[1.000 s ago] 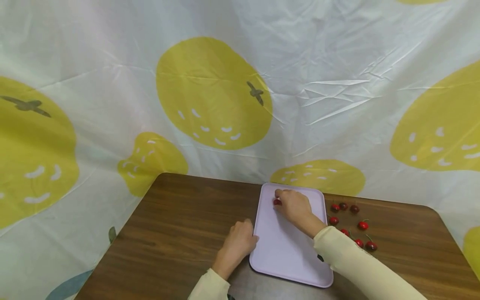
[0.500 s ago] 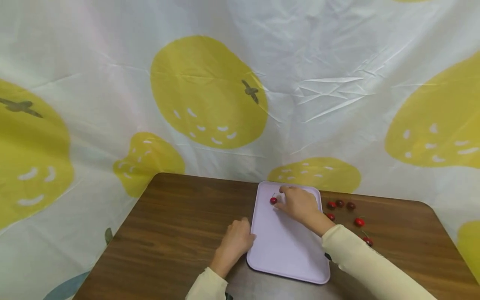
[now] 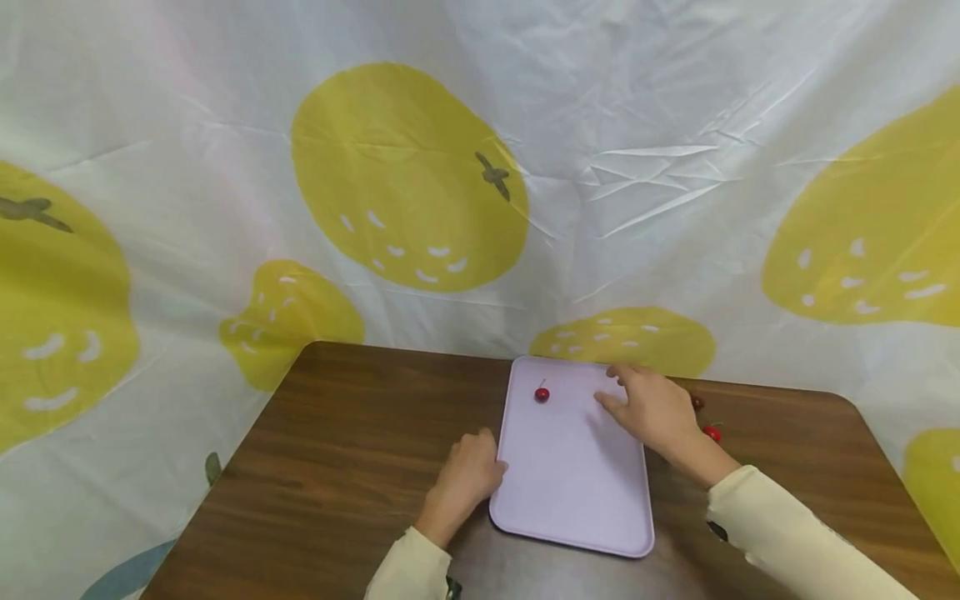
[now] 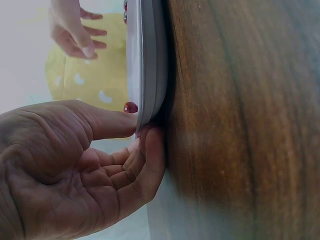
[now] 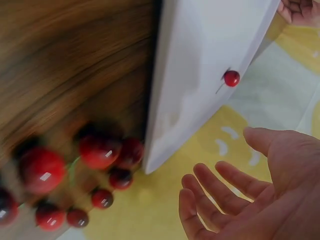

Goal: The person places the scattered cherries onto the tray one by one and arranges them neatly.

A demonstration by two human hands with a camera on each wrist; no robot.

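Note:
A pale purple tray (image 3: 570, 467) lies on the wooden table. My left hand (image 3: 467, 475) grips its left rim; in the left wrist view the thumb (image 4: 112, 124) sits over the rim with the fingers curled against its side. One red cherry (image 3: 542, 394) with a thin stem rests near the tray's far left corner. My right hand (image 3: 660, 412) is over the tray's far right edge, fingers spread and holding nothing. It hides most of the loose cherries beyond it in the head view; the right wrist view shows several cherries (image 5: 42, 170) on the wood beside the tray.
The brown table (image 3: 360, 442) extends to both sides of the tray. A white curtain (image 3: 622, 183) printed with yellow lemons hangs right behind the table's far edge. Two loose cherries show past the right hand, one of them bright red (image 3: 712, 433).
My right hand has let go of the cherry, leaving it on the tray, and moved right toward the loose cherries with its fingers opened. My left hand stays at the rim.

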